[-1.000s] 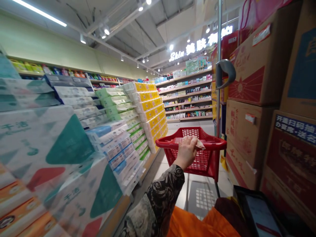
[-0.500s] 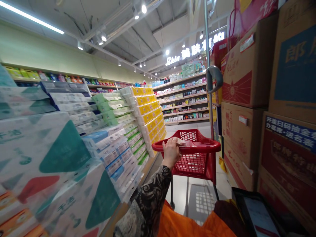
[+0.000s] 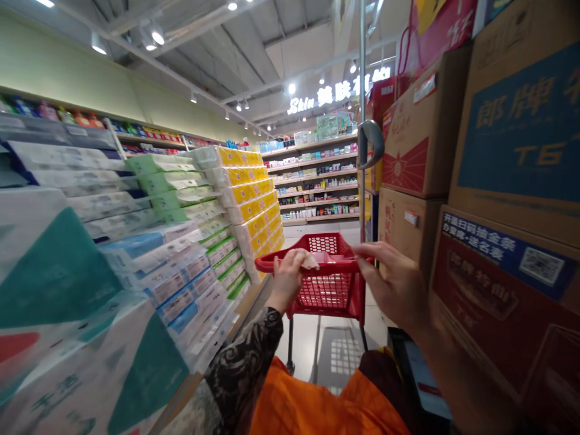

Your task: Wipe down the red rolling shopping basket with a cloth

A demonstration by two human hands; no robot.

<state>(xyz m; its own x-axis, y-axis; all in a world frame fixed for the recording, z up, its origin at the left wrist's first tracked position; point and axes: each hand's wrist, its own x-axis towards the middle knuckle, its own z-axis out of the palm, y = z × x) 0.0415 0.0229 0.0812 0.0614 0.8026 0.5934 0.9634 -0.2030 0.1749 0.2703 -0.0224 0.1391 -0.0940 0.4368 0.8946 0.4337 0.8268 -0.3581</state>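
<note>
A red plastic mesh shopping basket (image 3: pixel 328 293) on a wheeled cart stands ahead of me, between the stacked goods. My left hand (image 3: pixel 286 281) grips the basket's near left rim, with a crumpled pale tissue (image 3: pixel 309 261) pressed under its fingers. A dark patterned sleeve (image 3: pixel 242 356) covers that forearm. My right hand (image 3: pixel 392 281), blurred and large in view, reaches in from the right. Its curved fingers are at or very near the basket's right rim, holding nothing. The basket's bottom is hidden by its walls.
Wrapped tissue packs (image 3: pixel 181 226) are stacked high along the left. Cardboard cartons (image 3: pixel 512 241) are piled on the right beside a metal pole (image 3: pixel 362 90) with a grey handle (image 3: pixel 369 144). Orange cloth (image 3: pixel 303 402) and a dark-framed screen (image 3: pixel 419 374) lie below. Shelves of goods (image 3: pixel 317 181) line the back.
My right hand has come into view from the lower right and reached the basket. The basket and left hand sit further left in the picture, and the cartons look closer.
</note>
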